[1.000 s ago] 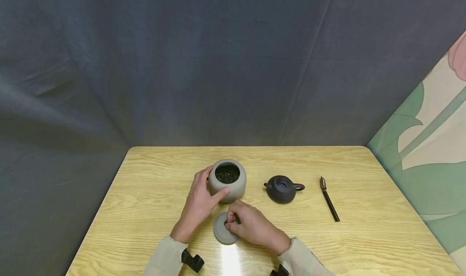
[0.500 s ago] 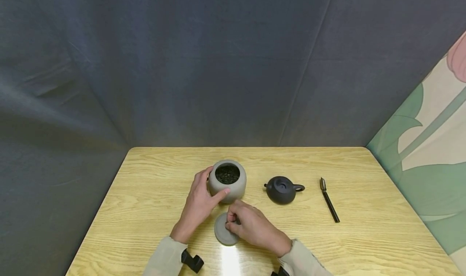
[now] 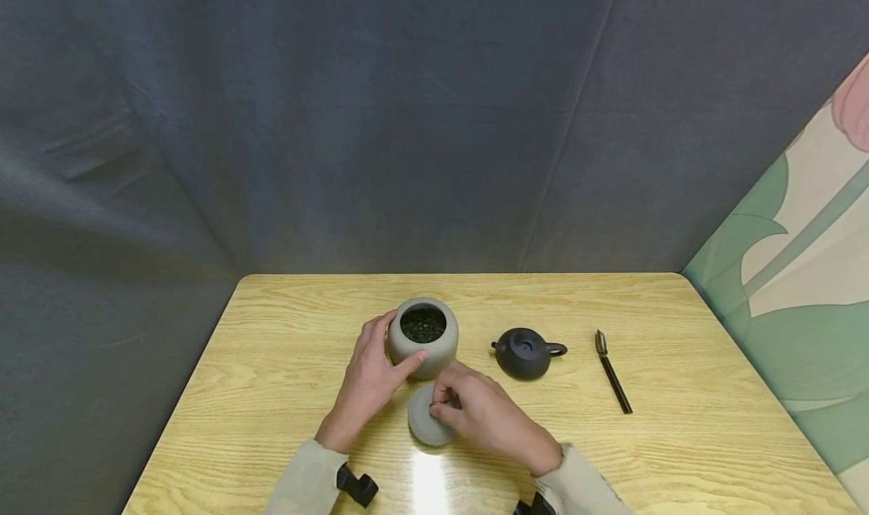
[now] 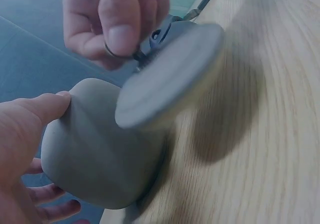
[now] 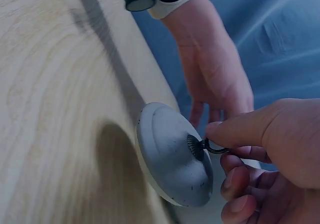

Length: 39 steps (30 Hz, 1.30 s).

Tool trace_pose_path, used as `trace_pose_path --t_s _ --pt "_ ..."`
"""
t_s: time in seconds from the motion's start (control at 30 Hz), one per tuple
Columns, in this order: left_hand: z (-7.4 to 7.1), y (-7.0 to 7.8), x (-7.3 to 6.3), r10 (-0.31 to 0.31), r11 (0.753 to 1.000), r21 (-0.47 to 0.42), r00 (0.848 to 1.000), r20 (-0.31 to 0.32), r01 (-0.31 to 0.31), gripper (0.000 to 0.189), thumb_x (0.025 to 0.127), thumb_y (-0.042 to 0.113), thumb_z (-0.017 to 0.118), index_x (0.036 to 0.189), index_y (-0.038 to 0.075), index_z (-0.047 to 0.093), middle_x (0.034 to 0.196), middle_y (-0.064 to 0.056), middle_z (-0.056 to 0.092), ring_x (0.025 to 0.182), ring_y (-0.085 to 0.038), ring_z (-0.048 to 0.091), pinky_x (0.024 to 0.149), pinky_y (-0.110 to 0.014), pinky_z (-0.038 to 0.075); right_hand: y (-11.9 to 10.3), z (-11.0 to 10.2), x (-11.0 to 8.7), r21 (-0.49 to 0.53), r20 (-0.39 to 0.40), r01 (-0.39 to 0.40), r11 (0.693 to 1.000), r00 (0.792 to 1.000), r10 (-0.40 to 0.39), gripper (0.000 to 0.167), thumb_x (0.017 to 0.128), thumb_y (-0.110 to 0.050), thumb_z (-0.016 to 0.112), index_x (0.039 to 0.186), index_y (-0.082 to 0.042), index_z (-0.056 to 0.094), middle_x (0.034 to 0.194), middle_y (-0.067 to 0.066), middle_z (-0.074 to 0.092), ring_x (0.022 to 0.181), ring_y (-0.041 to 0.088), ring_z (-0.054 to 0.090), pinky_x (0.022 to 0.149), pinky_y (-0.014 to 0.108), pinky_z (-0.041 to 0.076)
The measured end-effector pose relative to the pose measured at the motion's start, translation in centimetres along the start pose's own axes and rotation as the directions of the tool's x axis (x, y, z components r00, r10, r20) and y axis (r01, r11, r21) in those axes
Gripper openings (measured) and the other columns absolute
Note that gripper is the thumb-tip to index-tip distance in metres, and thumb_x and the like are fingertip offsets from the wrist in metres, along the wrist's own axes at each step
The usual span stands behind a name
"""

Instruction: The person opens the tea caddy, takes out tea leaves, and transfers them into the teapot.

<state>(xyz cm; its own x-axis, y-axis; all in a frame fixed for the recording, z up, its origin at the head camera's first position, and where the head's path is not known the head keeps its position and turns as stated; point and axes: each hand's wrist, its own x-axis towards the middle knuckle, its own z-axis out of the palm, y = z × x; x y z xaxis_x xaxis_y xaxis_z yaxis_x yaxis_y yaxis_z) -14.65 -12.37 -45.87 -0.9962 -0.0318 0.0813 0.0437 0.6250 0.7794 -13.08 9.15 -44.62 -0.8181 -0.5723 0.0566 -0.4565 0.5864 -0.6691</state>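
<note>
A round grey jar (image 3: 437,355) stands on the table, and dark loose leaves, like tea (image 3: 423,325), show through its mouth. My left hand (image 3: 369,379) holds the jar from the left side, thumb on its near wall and fingers round behind. In the left wrist view the jar's outer wall (image 4: 100,149) fills the lower middle. Just in front of the jar hangs its flat grey lid (image 5: 172,159), tilted and off the wood, its shadow lying apart from it. Between thumb and forefinger my right hand (image 3: 485,415) pinches the dark metal ring (image 5: 216,149) on the lid's knob.
Right of the jar stands a small dark teapot (image 3: 526,354), handle pointing right. A scoop-like tool (image 3: 614,379) with a black handle lies farther right. Grey-blue cloth (image 3: 434,123) rises behind the wooden table (image 3: 285,334), and a flowered panel (image 3: 801,289) stands at the right.
My right hand has carried the lid slightly right and farther from me, nearer the jar's front. The left hand and the jar have stayed in place.
</note>
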Motion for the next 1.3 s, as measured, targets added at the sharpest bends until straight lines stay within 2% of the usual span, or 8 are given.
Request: trace_pose_path --t_s 0.17,0.33,0.7,0.9,1.1,1.3 --pt "0.0 0.0 0.0 0.002 1.0 0.011 1.0 0.003 -0.002 0.089 0.093 0.052 0.081 0.165 0.02 0.038 0.166 -0.01 0.041 0.149 -0.035 0.049 0.116 -0.061 0.046 -0.3 -1.3 -0.2 0.017 -0.016 -0.01 1.0 1.0 0.01 0.021 0.096 -0.017 0.081 0.086 -0.024 0.063 0.093 -0.008 0.058 0.083 0.013 0.059 0.071 0.02 0.047" --pt "0.0 -0.1 0.1 0.019 1.0 0.023 1.0 -0.008 -0.019 0.089 0.093 0.052 0.081 0.164 0.019 0.039 0.165 -0.012 0.042 0.148 -0.037 0.05 0.114 -0.061 0.048 -0.5 -2.7 -0.3 0.0 -0.048 0.025 1.0 0.999 -0.025 0.019 0.096 -0.018 0.081 0.088 -0.023 0.065 0.09 -0.003 0.06 0.078 0.013 0.057 0.066 0.019 0.045" --pt "0.1 -0.1 0.1 0.019 0.999 0.026 1.0 -0.005 -0.019 0.089 0.094 0.051 0.08 0.165 0.018 0.038 0.165 -0.011 0.042 0.149 -0.036 0.049 0.117 -0.06 0.046 -1.0 -5.7 0.1 -0.047 -0.119 0.017 0.999 0.993 -0.023 0.018 0.096 -0.02 0.081 0.09 -0.024 0.064 0.09 -0.009 0.057 0.073 0.001 0.05 0.063 0.021 0.047" --pt "0.2 -0.1 0.2 0.023 0.999 0.026 1.0 -0.009 -0.022 0.087 0.094 0.049 0.081 0.164 0.017 0.04 0.163 -0.012 0.044 0.148 -0.037 0.05 0.115 -0.06 0.047 -1.5 -7.0 0.9 -0.03 -0.142 -0.011 0.999 0.99 0.006 0.017 0.097 -0.021 0.081 0.092 -0.026 0.065 0.093 -0.01 0.058 0.074 0.006 0.052 0.063 0.023 0.048" --pt "0.2 -0.2 0.2 0.013 1.0 0.028 1.0 -0.002 -0.013 0.088 0.094 0.047 0.081 0.165 0.018 0.039 0.164 -0.011 0.043 0.149 -0.036 0.049 0.116 -0.06 0.047 -1.4 -7.8 2.1 0.016 -0.152 0.006 1.0 0.988 -0.004 0.013 0.099 -0.018 0.078 0.094 -0.022 0.067 0.095 -0.004 0.059 0.073 0.013 0.053 0.062 0.025 0.048" --pt "0.2 -0.2 0.3 0.012 1.0 0.017 1.0 -0.001 -0.012 0.087 0.095 0.045 0.081 0.165 0.016 0.039 0.164 -0.012 0.043 0.15 -0.037 0.048 0.117 -0.061 0.046 -1.5 -8.2 3.5 0.034 -0.173 0.013 0.999 0.985 -0.007 0.011 0.1 -0.019 0.076 0.095 -0.02 0.067 0.095 -0.001 0.06 0.072 0.014 0.054 0.063 0.025 0.049"
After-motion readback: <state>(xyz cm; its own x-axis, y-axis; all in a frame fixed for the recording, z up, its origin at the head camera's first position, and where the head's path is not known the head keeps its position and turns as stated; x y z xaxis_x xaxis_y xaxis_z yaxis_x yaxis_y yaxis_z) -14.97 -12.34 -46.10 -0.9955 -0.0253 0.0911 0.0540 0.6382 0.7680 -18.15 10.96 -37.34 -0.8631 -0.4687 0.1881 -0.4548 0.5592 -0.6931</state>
